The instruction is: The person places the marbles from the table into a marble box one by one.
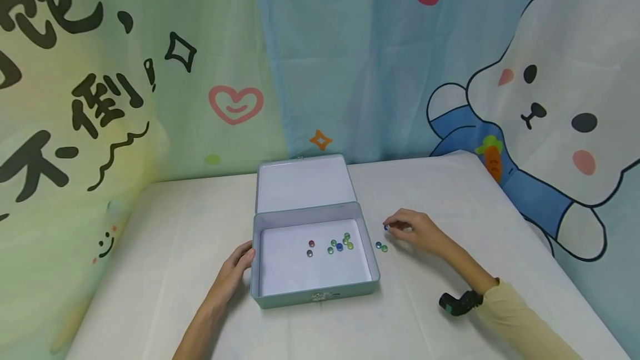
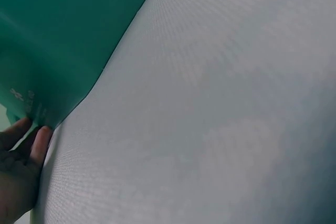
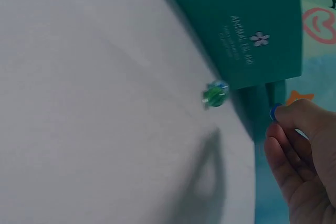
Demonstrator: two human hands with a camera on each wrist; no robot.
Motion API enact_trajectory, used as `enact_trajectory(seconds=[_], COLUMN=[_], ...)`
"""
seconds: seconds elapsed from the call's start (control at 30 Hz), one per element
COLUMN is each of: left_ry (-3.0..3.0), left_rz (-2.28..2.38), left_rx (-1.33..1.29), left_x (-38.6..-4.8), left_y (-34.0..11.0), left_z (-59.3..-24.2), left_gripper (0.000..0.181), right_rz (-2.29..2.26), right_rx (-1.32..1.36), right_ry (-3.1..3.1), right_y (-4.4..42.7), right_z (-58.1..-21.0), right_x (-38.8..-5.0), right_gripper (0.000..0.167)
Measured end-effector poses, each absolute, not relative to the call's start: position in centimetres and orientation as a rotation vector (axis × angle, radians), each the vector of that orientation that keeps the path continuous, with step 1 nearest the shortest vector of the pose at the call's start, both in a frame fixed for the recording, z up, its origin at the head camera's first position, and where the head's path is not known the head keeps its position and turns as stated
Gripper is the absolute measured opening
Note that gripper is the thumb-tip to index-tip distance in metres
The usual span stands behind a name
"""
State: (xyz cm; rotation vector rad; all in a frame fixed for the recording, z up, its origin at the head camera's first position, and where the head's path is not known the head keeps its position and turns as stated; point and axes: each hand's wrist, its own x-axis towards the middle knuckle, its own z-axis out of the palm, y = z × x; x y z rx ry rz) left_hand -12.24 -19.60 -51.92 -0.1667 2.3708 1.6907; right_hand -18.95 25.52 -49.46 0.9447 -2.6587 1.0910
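Observation:
An open teal metal box sits on the table with its pale lid tilted back. Several glass marbles, among them a blue marble and a reddish marble, lie on its white floor. My left hand touches the box's outer left wall; its fingertips rest against the teal side in the left wrist view. To the right of the box, my right hand pinches a dark blue marble between thumb and finger, above the cloth. Two marbles, one bluish and one green, lie beside the box.
A white cloth covers the table. Behind it hangs a printed curtain with a cartoon rabbit on the right. A black wrist device sits at the right sleeve's cuff.

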Motion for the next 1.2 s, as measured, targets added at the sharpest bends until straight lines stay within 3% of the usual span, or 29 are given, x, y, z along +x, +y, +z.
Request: enact_trajectory(seconds=[0.67, 1.2], left_ry=[2.386, 2.397], left_rz=[1.690, 1.686], left_rx=[-0.132, -0.146], left_x=[-12.3, -12.3], left_y=[-19.5, -19.5], left_z=[-51.8, -52.0], left_gripper=[0.055, 0.057], right_rz=[1.130, 1.108], right_rx=[0.910, 1.492], right_ry=[-2.720, -2.736], right_y=[21.5, 9.7], right_z=[-43.2, -40.5], right_x=[-21.2, -23.0], right_gripper=[0.018, 0.017])
